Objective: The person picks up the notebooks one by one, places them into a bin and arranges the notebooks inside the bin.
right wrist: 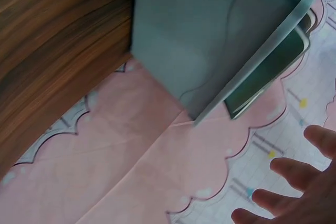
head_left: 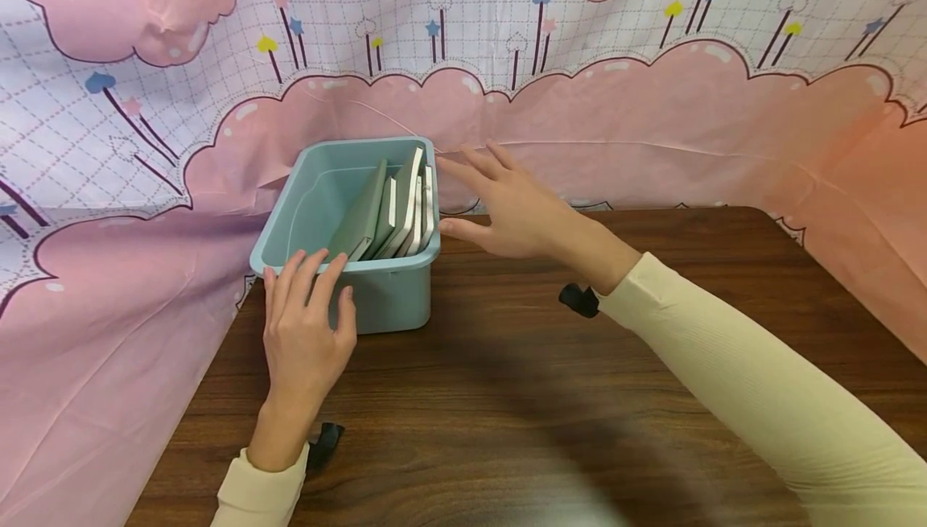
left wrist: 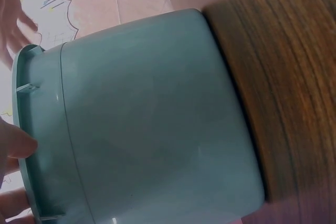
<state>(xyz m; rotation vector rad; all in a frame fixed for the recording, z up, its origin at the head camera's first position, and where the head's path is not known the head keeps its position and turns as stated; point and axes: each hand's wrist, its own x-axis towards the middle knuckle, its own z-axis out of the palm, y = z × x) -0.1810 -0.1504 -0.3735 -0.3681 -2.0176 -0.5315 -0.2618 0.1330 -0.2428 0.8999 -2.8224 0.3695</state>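
A blue-green plastic bin point(head_left: 387, 298) stands at the left back of the table. Several green-covered books point(head_left: 362, 213) with pale page edges lean upright along its right side. My left hand point(head_left: 304, 334) is at the bin's front rim, fingertips right at the edge and thumb held apart; the left wrist view shows the thumb point(left wrist: 18, 141) overlapping the rim. Just right of the bin, my right hand point(head_left: 517, 205) spreads its fingers near the rim, holding nothing. From the right wrist view, a green book point(right wrist: 268, 80) sticks up above the bin's edge, and the fingers stay apart from it.
The dark wood-grain table point(head_left: 579, 398) extends to the right and front of the bin. A pink and white patterned cloth point(head_left: 615, 133) hangs behind and along both sides, close to the bin. Black straps point(head_left: 579, 300) show at both wrists.
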